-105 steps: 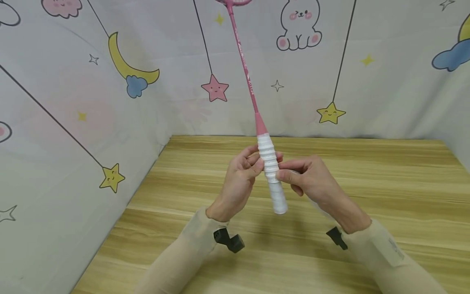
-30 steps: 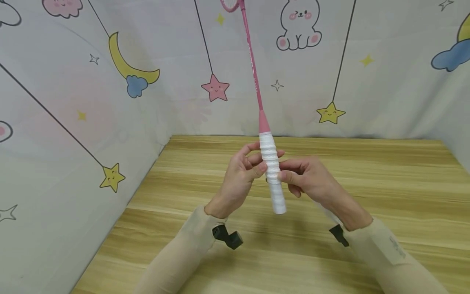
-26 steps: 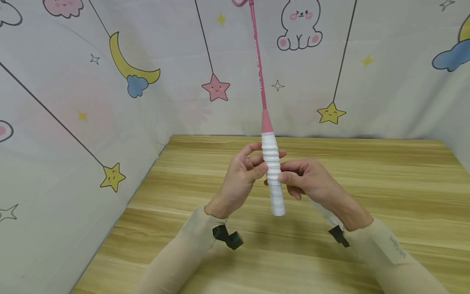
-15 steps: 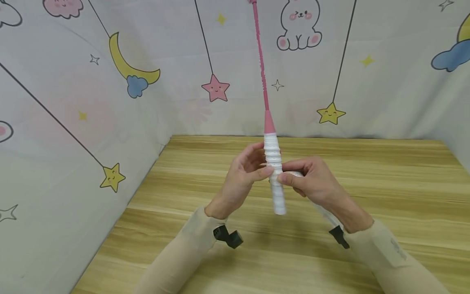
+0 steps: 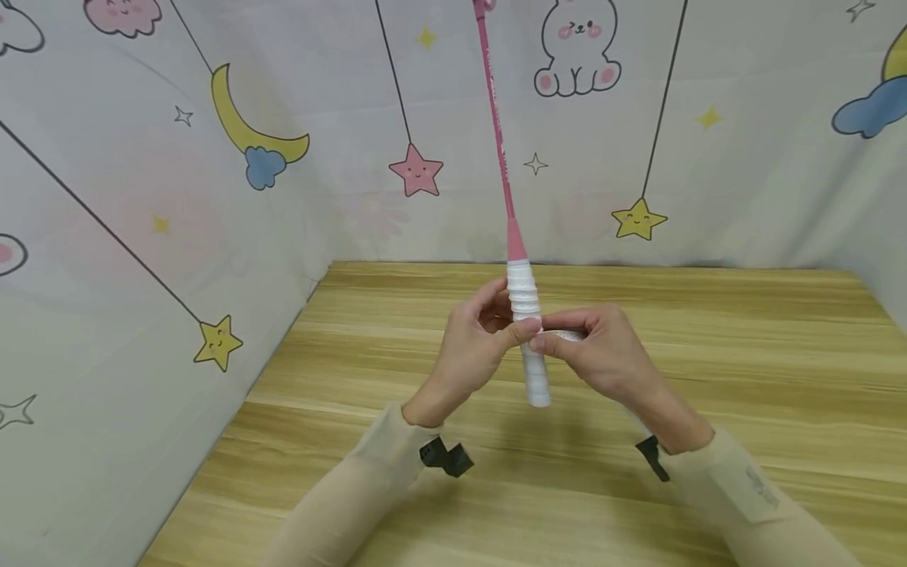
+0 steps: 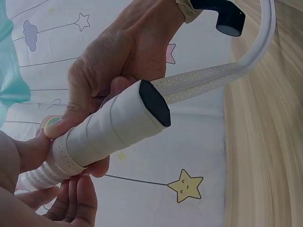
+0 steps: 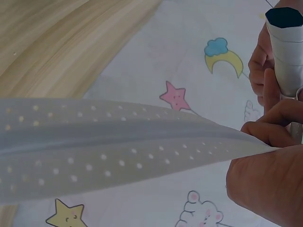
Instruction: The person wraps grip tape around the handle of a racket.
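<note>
A pink badminton racket [image 5: 499,134] stands nearly upright between the hands, its head out of the head view. Ridged, perforated white overgrip tape [image 5: 523,293] is wound round the upper handle; smoother white wrap covers the lower handle [image 5: 536,379]. My left hand [image 5: 471,346] grips the handle from the left, its thumb pressing across the tape. At the right side, my right hand [image 5: 612,354] pinches the loose tape [image 5: 568,335] between thumb and index finger, close to the handle. In the left wrist view, the loose tape [image 6: 203,81] trails away past the dark butt cap [image 6: 156,105].
A wood-grain table [image 5: 708,378] lies beneath the hands. Behind it hangs a pale curtain [image 5: 482,228] printed with stars, moons and a bear. Black wrist cameras [image 5: 445,457] are strapped over the beige sleeves [image 5: 751,488].
The racket has turned and stands more upright than at first. My left thumb has shifted right and slightly down, onto the tape beside my right thumb. My right hand keeps its pinch.
</note>
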Action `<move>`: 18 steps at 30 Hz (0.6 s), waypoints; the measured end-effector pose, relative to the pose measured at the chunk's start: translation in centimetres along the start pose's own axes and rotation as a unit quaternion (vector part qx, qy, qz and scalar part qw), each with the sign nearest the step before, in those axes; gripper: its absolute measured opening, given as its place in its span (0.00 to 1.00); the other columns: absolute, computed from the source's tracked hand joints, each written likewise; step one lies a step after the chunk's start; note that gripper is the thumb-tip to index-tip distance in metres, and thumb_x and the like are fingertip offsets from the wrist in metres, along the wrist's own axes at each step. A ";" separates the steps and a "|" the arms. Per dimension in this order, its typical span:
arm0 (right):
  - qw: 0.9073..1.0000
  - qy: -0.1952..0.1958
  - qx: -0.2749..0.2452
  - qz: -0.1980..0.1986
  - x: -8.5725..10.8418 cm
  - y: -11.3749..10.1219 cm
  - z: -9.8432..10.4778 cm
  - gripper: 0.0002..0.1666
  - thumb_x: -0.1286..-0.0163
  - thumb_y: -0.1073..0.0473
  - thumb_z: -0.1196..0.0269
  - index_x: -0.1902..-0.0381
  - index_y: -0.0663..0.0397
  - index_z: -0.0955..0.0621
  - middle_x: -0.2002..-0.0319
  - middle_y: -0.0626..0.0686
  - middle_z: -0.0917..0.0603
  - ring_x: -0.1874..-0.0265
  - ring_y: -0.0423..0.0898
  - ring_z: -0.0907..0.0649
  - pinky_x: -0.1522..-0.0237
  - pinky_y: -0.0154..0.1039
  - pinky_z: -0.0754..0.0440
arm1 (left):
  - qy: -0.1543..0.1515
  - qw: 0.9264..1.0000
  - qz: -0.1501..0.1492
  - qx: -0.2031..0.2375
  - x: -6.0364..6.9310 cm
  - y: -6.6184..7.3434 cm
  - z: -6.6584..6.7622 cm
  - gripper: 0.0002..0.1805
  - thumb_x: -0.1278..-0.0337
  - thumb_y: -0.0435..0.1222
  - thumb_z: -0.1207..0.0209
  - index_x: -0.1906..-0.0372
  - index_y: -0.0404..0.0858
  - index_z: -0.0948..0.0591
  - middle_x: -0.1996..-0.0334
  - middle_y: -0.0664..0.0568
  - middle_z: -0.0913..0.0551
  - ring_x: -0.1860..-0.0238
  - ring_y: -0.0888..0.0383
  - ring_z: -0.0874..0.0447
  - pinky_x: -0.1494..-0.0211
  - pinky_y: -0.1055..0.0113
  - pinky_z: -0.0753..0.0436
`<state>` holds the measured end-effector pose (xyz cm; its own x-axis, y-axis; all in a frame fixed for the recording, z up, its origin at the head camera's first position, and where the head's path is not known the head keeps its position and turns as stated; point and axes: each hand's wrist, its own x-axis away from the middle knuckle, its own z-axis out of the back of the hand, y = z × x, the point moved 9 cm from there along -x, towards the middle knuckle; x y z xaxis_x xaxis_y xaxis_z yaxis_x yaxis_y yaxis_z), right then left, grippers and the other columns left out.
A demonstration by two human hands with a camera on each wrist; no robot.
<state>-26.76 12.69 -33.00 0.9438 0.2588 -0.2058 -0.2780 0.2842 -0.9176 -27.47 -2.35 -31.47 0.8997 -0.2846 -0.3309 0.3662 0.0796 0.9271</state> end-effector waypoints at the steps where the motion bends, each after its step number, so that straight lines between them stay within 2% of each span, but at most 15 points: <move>1: 1.000 0.000 0.003 0.000 0.0 0.0 0.0 0.14 0.30 0.65 0.25 0.48 0.66 0.08 0.51 0.65 0.06 0.63 0.43 0.17 0.64 0.34 0.19 | 0.000 1.000 -0.001 0.001 0.0 0.0 0.0 0.27 0.30 0.26 0.32 0.29 0.30 0.22 0.51 0.33 0.15 0.55 0.63 0.17 0.49 0.72 0.16; 3: 1.000 -0.004 0.006 0.002 0.0 -0.1 0.0 0.14 0.29 0.65 0.25 0.48 0.66 0.08 0.50 0.65 0.06 0.61 0.42 0.15 0.59 0.34 0.16 | 0.002 1.000 -0.001 0.001 0.1 0.1 0.1 0.25 0.30 0.25 0.32 0.30 0.29 0.21 0.52 0.32 0.15 0.55 0.63 0.17 0.50 0.73 0.16; 5: 1.000 -0.011 0.005 0.003 0.1 -0.2 0.0 0.14 0.29 0.65 0.26 0.47 0.66 0.09 0.50 0.64 0.06 0.62 0.41 0.15 0.60 0.34 0.16 | 0.002 1.000 0.002 0.001 0.2 0.1 0.1 0.23 0.29 0.25 0.33 0.32 0.28 0.20 0.52 0.32 0.15 0.55 0.63 0.17 0.50 0.73 0.16; 8: 1.000 -0.023 -0.004 0.000 0.1 -0.1 -0.1 0.14 0.28 0.64 0.26 0.47 0.65 0.09 0.56 0.62 0.07 0.72 0.38 0.21 0.70 0.32 0.23 | 0.003 1.000 0.010 0.003 0.2 0.0 0.2 0.22 0.29 0.24 0.34 0.34 0.27 0.19 0.53 0.32 0.15 0.56 0.63 0.18 0.50 0.73 0.17; 11: 0.999 -0.033 -0.014 -0.008 0.2 0.0 -0.2 0.15 0.27 0.64 0.26 0.46 0.64 0.09 0.65 0.56 0.12 0.81 0.39 0.31 0.79 0.34 0.33 | 0.002 1.000 0.017 0.008 0.2 -0.1 0.4 0.22 0.29 0.23 0.35 0.34 0.27 0.19 0.54 0.32 0.15 0.56 0.63 0.19 0.50 0.73 0.18; 12: 0.999 -0.035 -0.017 -0.011 0.2 0.0 -0.2 0.15 0.27 0.63 0.26 0.46 0.64 0.09 0.68 0.55 0.14 0.83 0.39 0.33 0.80 0.34 0.35 | 0.001 1.000 0.017 0.010 0.2 -0.1 0.4 0.21 0.30 0.23 0.35 0.34 0.26 0.18 0.54 0.32 0.15 0.56 0.64 0.19 0.50 0.72 0.18; 18: 0.998 -0.040 -0.033 -0.028 0.2 0.2 -0.1 0.14 0.26 0.61 0.26 0.47 0.62 0.08 0.75 0.46 0.20 0.83 0.39 0.34 0.81 0.34 0.37 | -0.003 0.999 0.024 0.032 0.2 -0.2 0.6 0.23 0.29 0.22 0.36 0.32 0.25 0.20 0.52 0.30 0.15 0.56 0.64 0.18 0.50 0.72 0.18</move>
<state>-26.59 12.74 -33.30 0.9397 0.3170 -0.1281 -0.2102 0.2402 -0.9477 -27.50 -3.04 -31.61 0.9148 -0.2868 -0.2843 0.3058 0.0320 0.9516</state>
